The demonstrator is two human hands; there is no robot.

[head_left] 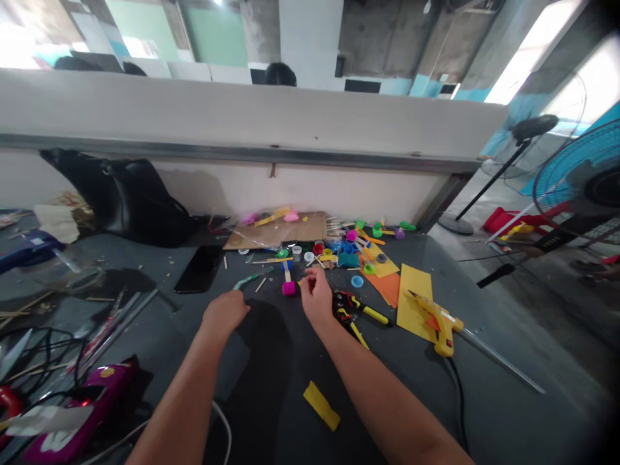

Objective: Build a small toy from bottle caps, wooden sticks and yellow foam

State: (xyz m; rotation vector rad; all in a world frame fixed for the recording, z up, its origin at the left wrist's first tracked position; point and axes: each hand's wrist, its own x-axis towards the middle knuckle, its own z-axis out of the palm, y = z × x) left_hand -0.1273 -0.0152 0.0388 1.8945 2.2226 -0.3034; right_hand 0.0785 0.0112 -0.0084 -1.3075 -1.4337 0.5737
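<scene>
My left hand hangs over the dark tabletop with its fingers curled under, just short of a twisted green strip. My right hand has its fingertips pinched together, and no held item shows. It is next to a pink-and-blue stick-mounted piece and yellow-handled pliers. Further right, a yellow glue gun lies on a yellow paper sheet. A yellow paper strip lies nearer me. Beyond my hands are bottle caps, craft sticks and cardboard.
A black bag leans against a low white wall behind the table. A pink toy car and tangled cables sit at the front left. A black phone lies on the table. Floor fans stand at the right, and a person's head shows beyond the wall.
</scene>
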